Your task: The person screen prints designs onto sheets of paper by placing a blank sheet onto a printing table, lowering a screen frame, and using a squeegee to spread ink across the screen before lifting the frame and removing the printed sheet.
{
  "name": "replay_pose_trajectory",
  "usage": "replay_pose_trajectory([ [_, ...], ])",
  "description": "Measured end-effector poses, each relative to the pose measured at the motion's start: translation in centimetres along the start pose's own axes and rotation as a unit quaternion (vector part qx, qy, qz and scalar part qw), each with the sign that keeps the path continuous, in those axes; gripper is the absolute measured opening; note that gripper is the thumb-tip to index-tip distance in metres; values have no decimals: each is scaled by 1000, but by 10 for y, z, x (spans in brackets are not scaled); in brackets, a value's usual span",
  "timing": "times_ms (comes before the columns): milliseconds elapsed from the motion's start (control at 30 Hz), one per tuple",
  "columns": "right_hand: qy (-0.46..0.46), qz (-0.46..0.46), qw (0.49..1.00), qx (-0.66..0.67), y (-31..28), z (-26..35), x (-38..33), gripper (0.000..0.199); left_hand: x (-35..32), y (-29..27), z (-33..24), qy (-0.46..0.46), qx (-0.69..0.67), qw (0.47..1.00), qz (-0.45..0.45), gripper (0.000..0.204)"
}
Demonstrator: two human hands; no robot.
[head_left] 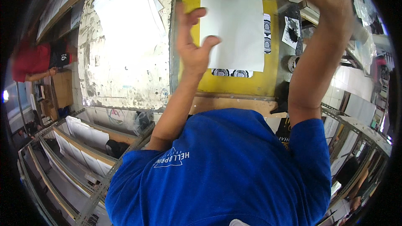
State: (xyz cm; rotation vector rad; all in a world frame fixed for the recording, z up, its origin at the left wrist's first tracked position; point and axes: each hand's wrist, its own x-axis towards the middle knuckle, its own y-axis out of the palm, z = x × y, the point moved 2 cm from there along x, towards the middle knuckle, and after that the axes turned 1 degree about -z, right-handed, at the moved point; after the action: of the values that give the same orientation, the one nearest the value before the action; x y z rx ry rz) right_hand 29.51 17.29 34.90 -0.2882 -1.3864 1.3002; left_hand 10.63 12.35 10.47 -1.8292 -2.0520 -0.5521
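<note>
Head view: my left hand (193,44), fingers spread, rests at the white sheet's (232,27) left edge, upper centre on the yellow surface (268,81). I should press it flat. My right hand's state I cannot tell.

Blue short-sleeved shirt (226,167) with white print.

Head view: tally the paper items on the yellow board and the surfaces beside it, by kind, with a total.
Plain white sheet on the yellow board, touched by the left hand: 1
Black-and-white printed pieces peeking from under that sheet: 2
Ink-smeared scrap right of the board: 1
Stack of white sheets on the worn table: 1
Total: 5
</note>
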Motion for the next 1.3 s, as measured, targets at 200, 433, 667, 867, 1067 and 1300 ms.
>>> replay_pose_trajectory([
  [200,-17,-29,996,-78,46,30,-113,57,-16,-60,-55,-130,-45,984,-114,77],
  [433,95,46,991,80,160,-2,-209,58,-135,-118,33,-242,69,968,10,108],
  [667,144,252,957,-16,210,6,-241,79,-145,-124,47,-113,411,899,98,91],
  [867,126,135,983,-18,246,-52,-206,81,-150,-128,49,-107,412,901,86,92],
  [1067,98,87,989,-64,280,-135,-137,77,-152,-131,49,-118,402,904,90,95],
  [1300,47,46,993,-100,312,-213,-66,82,-149,-128,44,-129,392,906,89,90],
])
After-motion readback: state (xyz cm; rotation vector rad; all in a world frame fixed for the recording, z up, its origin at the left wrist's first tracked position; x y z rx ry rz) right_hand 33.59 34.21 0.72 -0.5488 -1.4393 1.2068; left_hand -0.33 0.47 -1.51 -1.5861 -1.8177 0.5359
